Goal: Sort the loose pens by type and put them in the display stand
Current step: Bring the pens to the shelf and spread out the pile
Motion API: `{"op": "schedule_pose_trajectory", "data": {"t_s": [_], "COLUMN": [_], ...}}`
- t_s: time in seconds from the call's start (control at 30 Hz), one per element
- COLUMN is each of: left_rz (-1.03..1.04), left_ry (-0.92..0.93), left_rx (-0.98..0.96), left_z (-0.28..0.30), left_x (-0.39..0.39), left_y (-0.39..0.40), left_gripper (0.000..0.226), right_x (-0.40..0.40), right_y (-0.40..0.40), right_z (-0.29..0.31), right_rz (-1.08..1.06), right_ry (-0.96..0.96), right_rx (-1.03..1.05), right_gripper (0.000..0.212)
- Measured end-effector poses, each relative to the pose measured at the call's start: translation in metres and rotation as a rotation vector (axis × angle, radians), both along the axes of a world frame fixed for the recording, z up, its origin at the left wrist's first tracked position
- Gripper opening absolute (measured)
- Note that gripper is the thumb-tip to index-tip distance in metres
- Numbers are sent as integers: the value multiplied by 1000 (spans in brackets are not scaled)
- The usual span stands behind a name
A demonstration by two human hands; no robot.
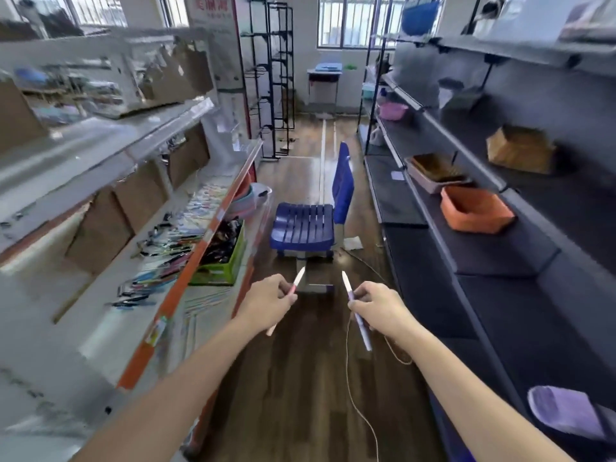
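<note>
My left hand (pixel 268 303) pinches a pink-banded white pen (pixel 297 281) that points up and away. A purple-banded white pen (pixel 360 325) is pinched in my right hand (pixel 378 310), its cap end also pointing up. Both hands hover over the aisle floor, in front of a blue chair. Several loose pens (pixel 160 261) lie scattered on the white shelf (pixel 100 315) to my left, blurred. Brown cardboard display compartments (pixel 140 198) stand at the back of that shelf. A green box (pixel 221 263) with dark pens sits on the shelf below.
A blue plastic chair (pixel 308 225) stands in the aisle ahead. Dark shelving on the right holds an orange basket (pixel 475 210), woven baskets (pixel 433 171) and a purple slipper (pixel 563 415). A thin cord (pixel 348 371) trails across the wooden floor. Black wire racks (pixel 273 78) stand further back.
</note>
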State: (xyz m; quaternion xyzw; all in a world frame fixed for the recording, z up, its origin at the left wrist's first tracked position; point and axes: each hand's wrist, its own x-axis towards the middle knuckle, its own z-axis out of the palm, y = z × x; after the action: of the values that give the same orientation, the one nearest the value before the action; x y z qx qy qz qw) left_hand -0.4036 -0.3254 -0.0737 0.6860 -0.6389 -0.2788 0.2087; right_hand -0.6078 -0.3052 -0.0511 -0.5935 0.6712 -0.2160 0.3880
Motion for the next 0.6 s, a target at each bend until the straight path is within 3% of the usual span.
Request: {"op": "schedule_pose_trajectory", "data": {"t_s": [0.33,0.6], "left_rz": [-80,-172], "left_ry": [26,57], "left_rx": [-26,-40], "left_z": [2,9], "left_x": [-13,-20], "left_y": [-153,-283], "left_gripper": [10,8], "right_x": [-5,-8], "right_y": [-142,-252], "right_z": [1,5], "right_rz": [-55,-145], "right_ry": [54,25], "right_rx": [-37,-34], "right_gripper": [3,10]}}
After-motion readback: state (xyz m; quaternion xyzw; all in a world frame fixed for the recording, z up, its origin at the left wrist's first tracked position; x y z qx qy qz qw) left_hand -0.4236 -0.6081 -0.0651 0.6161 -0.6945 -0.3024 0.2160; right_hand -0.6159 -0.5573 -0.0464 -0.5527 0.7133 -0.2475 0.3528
